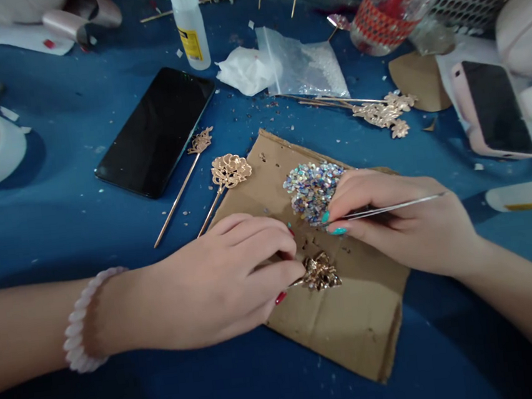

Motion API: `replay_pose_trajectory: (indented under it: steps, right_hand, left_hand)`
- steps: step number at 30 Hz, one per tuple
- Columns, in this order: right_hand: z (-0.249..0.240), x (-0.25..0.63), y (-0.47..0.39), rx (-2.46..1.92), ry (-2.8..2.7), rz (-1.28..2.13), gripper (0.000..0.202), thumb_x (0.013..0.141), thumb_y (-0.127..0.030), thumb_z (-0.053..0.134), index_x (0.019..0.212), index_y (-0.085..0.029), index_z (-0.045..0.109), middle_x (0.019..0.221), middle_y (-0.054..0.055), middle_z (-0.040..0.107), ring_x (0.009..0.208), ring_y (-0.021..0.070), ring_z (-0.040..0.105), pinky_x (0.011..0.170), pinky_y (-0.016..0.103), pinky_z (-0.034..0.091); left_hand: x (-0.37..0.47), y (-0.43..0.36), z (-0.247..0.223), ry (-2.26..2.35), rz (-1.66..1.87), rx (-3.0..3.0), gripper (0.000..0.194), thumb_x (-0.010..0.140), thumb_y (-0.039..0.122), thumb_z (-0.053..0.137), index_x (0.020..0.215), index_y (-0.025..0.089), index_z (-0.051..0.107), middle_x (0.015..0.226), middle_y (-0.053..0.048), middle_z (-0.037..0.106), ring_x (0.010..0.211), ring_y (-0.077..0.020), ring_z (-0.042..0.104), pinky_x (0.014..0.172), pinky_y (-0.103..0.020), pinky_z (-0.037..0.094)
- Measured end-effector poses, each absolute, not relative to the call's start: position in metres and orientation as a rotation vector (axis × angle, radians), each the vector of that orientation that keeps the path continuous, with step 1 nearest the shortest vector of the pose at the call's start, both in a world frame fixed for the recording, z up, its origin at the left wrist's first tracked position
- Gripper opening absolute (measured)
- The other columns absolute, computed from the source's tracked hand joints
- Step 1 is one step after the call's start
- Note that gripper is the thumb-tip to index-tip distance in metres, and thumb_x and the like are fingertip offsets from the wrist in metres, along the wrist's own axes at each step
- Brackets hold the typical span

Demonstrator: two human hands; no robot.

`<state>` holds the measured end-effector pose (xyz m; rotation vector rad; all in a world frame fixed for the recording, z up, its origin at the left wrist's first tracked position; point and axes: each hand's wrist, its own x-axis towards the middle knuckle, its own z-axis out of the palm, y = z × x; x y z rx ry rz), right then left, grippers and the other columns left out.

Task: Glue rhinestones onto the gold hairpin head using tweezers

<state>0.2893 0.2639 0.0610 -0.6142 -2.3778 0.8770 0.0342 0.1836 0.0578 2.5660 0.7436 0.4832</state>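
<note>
My left hand (236,277) pinches the stem of a gold flower hairpin (320,272), whose metal blossom rests over a piece of brown cardboard (344,324). Most of that stem is hidden by my fingers. In my right hand (404,224) is a pair of metal tweezers (384,207), pinched between thumb and forefinger. The tweezer tips are at the edge of a pile of small shiny iridescent chips (312,189) on the cardboard; whether they grip a chip I cannot tell. Two more gold flower hairpins, one with a broad blossom (230,170) and one smaller (200,142), lie left of the cardboard.
A black phone (158,131) lies at the back left, near a white bottle (190,28). Behind the cardboard are a zip bag (304,64) and several gold hairpins (380,112). Tape (2,153) sits far left, a pink device (495,108) right.
</note>
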Motion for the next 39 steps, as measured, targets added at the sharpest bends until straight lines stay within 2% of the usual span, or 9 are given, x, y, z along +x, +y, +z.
replay_pose_trajectory:
  steps: [7, 13, 33, 39]
  right_hand:
    - [0.062, 0.287, 0.26, -0.636, -2.41, 0.802, 0.008, 0.092, -0.016, 0.068, 0.089, -0.022, 0.065, 0.079, 0.0, 0.071, 0.075, 0.0143, 0.066, 0.071, 0.03, 0.054]
    - [0.061, 0.283, 0.258, -0.642, -2.432, 0.749, 0.006, 0.094, -0.018, 0.067, 0.089, -0.021, 0.065, 0.079, 0.001, 0.071, 0.073, 0.0146, 0.066, 0.07, 0.03, 0.054]
    - [0.062, 0.275, 0.255, -0.646, -2.401, 0.781, 0.008, 0.094, -0.018, 0.067, 0.088, -0.022, 0.065, 0.079, -0.001, 0.071, 0.075, 0.0146, 0.065, 0.072, 0.03, 0.052]
    - [0.061, 0.277, 0.256, -0.639, -2.386, 0.821, 0.009, 0.094, -0.019, 0.067, 0.086, -0.021, 0.064, 0.078, -0.001, 0.07, 0.073, 0.0137, 0.064, 0.07, 0.029, 0.051]
  left_hand:
    - [0.034, 0.183, 0.059, 0.719, 0.515, 2.603, 0.023, 0.1, 0.012, 0.046, 0.114, 0.013, 0.064, 0.11, -0.007, 0.068, 0.116, -0.0223, 0.058, 0.1, -0.038, 0.047]
    - [0.034, 0.184, 0.059, 0.69, 0.515, 2.616, 0.023, 0.1, 0.01, 0.043, 0.109, 0.015, 0.064, 0.108, -0.006, 0.07, 0.107, -0.0205, 0.062, 0.094, -0.035, 0.05]
    - [0.033, 0.186, 0.061, 0.672, 0.516, 2.581, 0.022, 0.1, 0.011, 0.045, 0.11, 0.015, 0.064, 0.108, -0.005, 0.07, 0.108, -0.0212, 0.063, 0.095, -0.036, 0.051]
    - [0.034, 0.185, 0.06, 0.686, 0.529, 2.587, 0.02, 0.099, 0.011, 0.046, 0.105, 0.014, 0.065, 0.105, -0.006, 0.071, 0.106, -0.0214, 0.063, 0.095, -0.035, 0.052]
